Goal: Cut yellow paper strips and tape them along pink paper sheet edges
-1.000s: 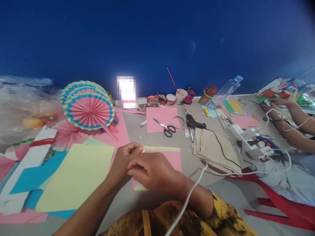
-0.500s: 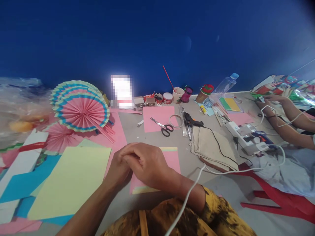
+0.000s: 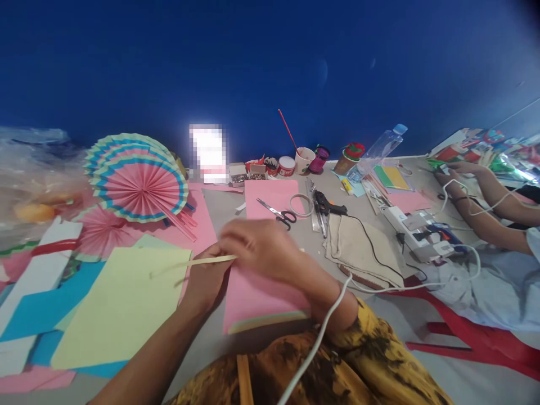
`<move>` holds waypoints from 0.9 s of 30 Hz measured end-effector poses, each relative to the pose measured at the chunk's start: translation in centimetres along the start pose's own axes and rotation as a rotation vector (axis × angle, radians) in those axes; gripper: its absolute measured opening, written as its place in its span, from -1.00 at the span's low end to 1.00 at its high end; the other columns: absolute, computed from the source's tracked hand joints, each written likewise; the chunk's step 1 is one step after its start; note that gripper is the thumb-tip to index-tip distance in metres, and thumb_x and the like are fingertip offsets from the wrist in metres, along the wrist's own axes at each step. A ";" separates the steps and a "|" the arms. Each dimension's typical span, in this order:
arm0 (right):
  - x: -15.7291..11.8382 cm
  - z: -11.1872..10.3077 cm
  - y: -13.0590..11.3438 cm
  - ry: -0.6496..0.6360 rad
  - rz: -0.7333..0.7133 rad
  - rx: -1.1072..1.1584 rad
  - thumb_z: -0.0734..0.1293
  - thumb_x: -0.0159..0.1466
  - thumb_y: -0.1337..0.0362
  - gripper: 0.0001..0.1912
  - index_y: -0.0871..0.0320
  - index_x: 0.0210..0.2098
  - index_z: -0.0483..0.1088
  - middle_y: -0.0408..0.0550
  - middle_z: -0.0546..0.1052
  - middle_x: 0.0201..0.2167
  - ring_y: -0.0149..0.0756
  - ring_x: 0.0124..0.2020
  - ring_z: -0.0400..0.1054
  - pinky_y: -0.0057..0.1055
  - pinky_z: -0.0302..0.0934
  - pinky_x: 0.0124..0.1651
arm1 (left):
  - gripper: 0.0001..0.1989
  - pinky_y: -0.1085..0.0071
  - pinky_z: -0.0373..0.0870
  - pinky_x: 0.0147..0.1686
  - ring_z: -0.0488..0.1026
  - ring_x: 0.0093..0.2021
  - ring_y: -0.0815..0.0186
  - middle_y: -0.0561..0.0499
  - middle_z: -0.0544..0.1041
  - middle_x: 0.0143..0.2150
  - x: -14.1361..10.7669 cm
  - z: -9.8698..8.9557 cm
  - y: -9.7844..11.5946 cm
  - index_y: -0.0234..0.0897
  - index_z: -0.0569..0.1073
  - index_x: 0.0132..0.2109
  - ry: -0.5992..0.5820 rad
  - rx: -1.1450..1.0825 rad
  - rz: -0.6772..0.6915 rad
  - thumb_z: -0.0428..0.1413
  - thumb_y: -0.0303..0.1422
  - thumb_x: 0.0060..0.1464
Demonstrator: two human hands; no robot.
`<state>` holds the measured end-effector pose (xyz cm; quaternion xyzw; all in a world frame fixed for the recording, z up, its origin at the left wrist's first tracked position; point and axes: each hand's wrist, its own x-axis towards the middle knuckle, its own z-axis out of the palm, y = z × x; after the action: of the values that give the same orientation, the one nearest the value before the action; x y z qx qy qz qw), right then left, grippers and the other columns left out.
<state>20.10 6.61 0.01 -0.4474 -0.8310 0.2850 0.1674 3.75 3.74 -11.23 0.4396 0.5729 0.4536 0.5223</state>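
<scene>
My right hand (image 3: 265, 244), smeared by motion, has its fingers closed on a thin pale yellow strip (image 3: 211, 260) that sticks out to the left across my left hand. My left hand (image 3: 206, 281) lies just left of it, and its fingers are largely hidden behind the right hand and strip. Beneath my right hand is a stack of pink paper (image 3: 265, 301) with green and yellow edges showing at the front. Black-handled scissors (image 3: 276, 211) rest on another pink sheet (image 3: 270, 191) beyond my hands.
Pleated pink paper fans (image 3: 141, 185) and a pale yellow sheet (image 3: 122, 304) are on the left. To the right are a tape ring (image 3: 301, 205), a glue gun (image 3: 329, 205), a folded cloth (image 3: 363, 250) and a power strip (image 3: 415, 233). A white cable crosses my right arm. Another person's arms (image 3: 485, 202) are at far right.
My right hand has lifted and moved slightly right from my left hand. A pale yellow strip now shows between them. The view has shifted slightly.
</scene>
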 end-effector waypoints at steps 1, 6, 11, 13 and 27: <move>0.0 -0.3 1.7 0.072 0.160 -0.121 0.19 0.53 0.30 -0.74 0.08 -0.11 0.54 -0.07 0.68 -0.15 -0.23 -0.15 0.55 -0.39 0.22 -0.17 | -0.77 0.35 0.42 -0.39 0.51 -0.39 0.25 0.03 0.60 -0.41 0.0 0.1 0.1 -0.24 0.60 -0.32 -0.004 -0.051 -0.043 0.36 -0.17 -0.01; -0.5 -0.8 9.6 0.109 0.603 -0.509 0.28 0.48 0.24 -0.76 0.20 0.02 0.50 0.16 0.61 -0.02 -0.02 -0.04 0.55 -0.29 0.26 -0.12 | -0.74 0.44 0.29 -0.46 0.42 -0.48 0.34 0.06 0.53 -0.50 -0.1 0.4 0.7 -0.29 0.59 -0.35 -0.042 -0.265 -0.244 0.42 -0.28 -0.22; -0.9 0.2 11.9 0.056 0.660 -0.501 0.31 0.45 0.20 -0.72 0.19 0.08 0.47 0.17 0.54 0.06 -0.06 0.00 0.54 -0.30 0.29 -0.03 | -0.56 0.44 0.37 -0.39 0.50 -0.41 0.32 0.07 0.59 -0.41 -0.1 0.6 1.0 -0.23 0.62 -0.20 -0.032 -0.353 -0.305 0.49 -0.25 -0.30; -0.8 0.3 12.0 0.068 0.667 -0.499 0.31 0.44 0.19 -0.72 0.18 0.06 0.48 0.17 0.54 0.06 -0.07 0.00 0.54 -0.29 0.30 -0.02 | -0.53 0.45 0.37 -0.39 0.50 -0.40 0.32 0.06 0.61 -0.39 0.0 0.6 1.2 -0.23 0.63 -0.17 -0.030 -0.356 -0.312 0.49 -0.26 -0.32; -6.3 0.9 9.7 0.169 0.432 0.365 0.38 0.19 0.21 -0.82 0.14 -0.25 0.56 -0.20 0.49 -0.48 -0.35 -0.46 0.29 -0.45 0.09 -0.38 | -0.70 0.52 0.16 -0.61 0.24 -0.58 0.46 0.18 0.35 -0.58 -0.5 0.6 2.3 -0.27 0.47 -0.46 -0.069 -0.446 -0.316 0.45 -0.29 -0.23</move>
<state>29.38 5.31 -6.88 -0.5986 -0.6348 0.4203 0.2492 4.43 3.72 -8.89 0.2340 0.5025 0.4660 0.6896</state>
